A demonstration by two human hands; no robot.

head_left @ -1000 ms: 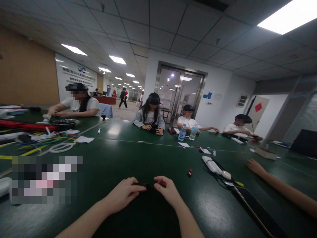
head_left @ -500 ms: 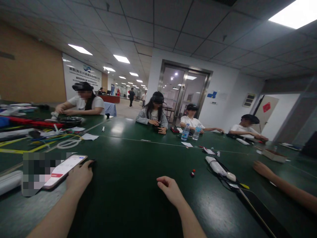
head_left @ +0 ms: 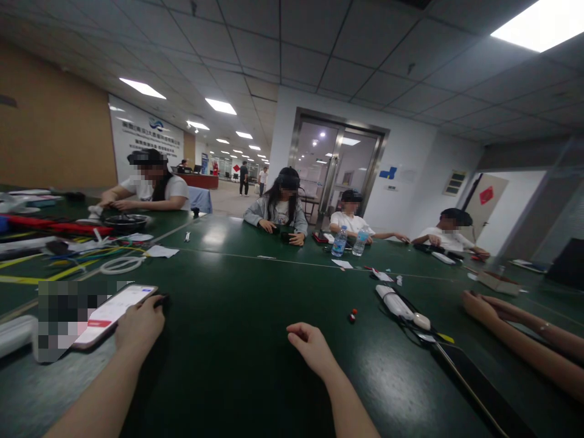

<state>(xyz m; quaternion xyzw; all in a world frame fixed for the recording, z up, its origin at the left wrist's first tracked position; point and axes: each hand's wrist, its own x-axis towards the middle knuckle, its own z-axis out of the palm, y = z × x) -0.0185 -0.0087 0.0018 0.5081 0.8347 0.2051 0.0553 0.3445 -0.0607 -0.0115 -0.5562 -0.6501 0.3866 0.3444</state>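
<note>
While left hand (head_left: 139, 325) lies beside phone (head_left: 114, 313), outstretched

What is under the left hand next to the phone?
A small black thing pokes out past the left hand on the green table; the hand covers the rest.

The person's left hand (head_left: 139, 325) is holding a small black object (head_left: 162, 300) on a glossy dark green table (head_left: 241, 304), just beside a slim smartphone with a lit white-and-red screen (head_left: 114, 313), while the right hand (head_left: 312, 347) is resting apart, curling into a loose fist.
</note>
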